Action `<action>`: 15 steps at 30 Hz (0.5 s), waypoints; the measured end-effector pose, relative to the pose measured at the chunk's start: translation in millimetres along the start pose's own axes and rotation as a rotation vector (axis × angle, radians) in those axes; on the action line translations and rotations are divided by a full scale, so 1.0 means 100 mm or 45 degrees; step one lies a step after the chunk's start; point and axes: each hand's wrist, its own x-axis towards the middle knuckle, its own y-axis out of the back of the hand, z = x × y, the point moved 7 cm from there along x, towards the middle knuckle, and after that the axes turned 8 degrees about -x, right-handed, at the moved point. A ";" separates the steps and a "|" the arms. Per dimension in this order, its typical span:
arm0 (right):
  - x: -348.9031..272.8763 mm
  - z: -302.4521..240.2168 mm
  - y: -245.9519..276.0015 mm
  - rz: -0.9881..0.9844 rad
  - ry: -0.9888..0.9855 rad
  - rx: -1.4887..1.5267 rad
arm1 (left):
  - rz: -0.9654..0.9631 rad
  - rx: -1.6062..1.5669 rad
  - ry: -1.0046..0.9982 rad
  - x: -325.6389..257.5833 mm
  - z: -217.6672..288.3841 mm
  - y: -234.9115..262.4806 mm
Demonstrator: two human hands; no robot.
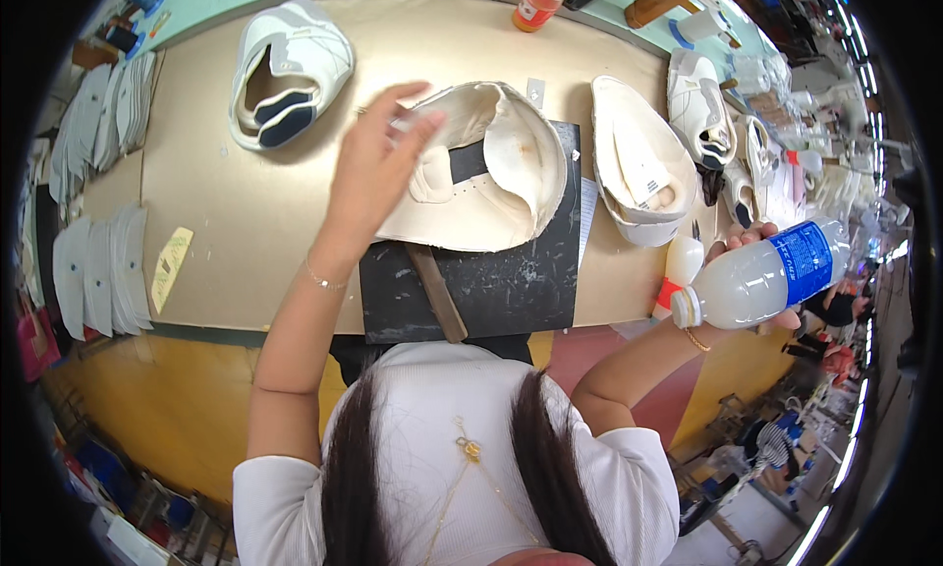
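Note:
My left hand (pixel 378 163) hovers at the left edge of a cream shoe upper (pixel 471 217), fingers apart and nothing seen in them; whether it touches the upper I cannot tell. The upper lies with its lining showing on a black mat (pixel 530 291). From beneath it sticks out a wooden tool handle (pixel 435 291), its other end hidden. At the right, my right hand (pixel 751 235) grips a clear plastic bottle (pixel 732 291) with a blue label and white cap. Whitish liquid fills much of the bottle, which lies tilted sideways above the table edge. The palm is hidden behind it.
A white-grey shoe (pixel 305 60) stands back left. Right of the mat lies a cream shoe piece (pixel 634 163), near a small white bottle (pixel 685 261) with a red band. More shoes (pixel 697 104) stand beyond. Stacked pieces (pixel 98 271) line the left; a yellow-capped jar (pixel 538 4) stands behind.

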 end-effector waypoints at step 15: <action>-1.04 -0.02 0.74 0.427 0.143 0.221 | -0.447 0.275 -0.153 0.45 0.07 0.15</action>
